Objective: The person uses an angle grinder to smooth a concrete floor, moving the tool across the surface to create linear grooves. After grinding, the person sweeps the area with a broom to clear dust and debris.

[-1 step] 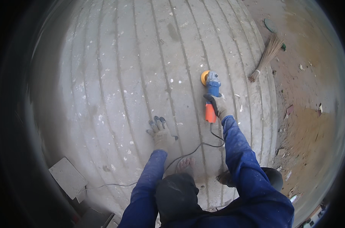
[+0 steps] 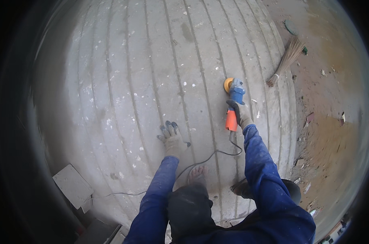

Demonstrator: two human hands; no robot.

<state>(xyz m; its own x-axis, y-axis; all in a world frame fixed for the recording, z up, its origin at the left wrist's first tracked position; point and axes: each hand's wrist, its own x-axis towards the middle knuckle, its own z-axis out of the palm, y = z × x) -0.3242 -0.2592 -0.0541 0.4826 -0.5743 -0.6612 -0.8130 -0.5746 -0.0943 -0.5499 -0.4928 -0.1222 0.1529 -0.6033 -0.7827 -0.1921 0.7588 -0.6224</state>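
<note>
My right hand, in a pale glove with dark fingers, is wrapped round the body of an angle grinder. The tool has a blue body, a grey head, an orange rear end and a yellow disc at its far left side, over the grooved concrete slab. Whether the disc touches the surface, I cannot tell. From the grinder's rear a dark cord loops back to the left past my bare foot. My left hand, gloved the same way, rests on the slab with its fingers spread.
A stick broom lies on the slab's right edge, near a green round piece. Beyond that edge is brown dirt with scattered debris. Flat grey boards sit at the lower left, beside the thin cord. Parallel grooves run along the slab.
My right hand and the grinder have shifted a little to the right. The left hand stays spread on the slab in nearly the same place.
</note>
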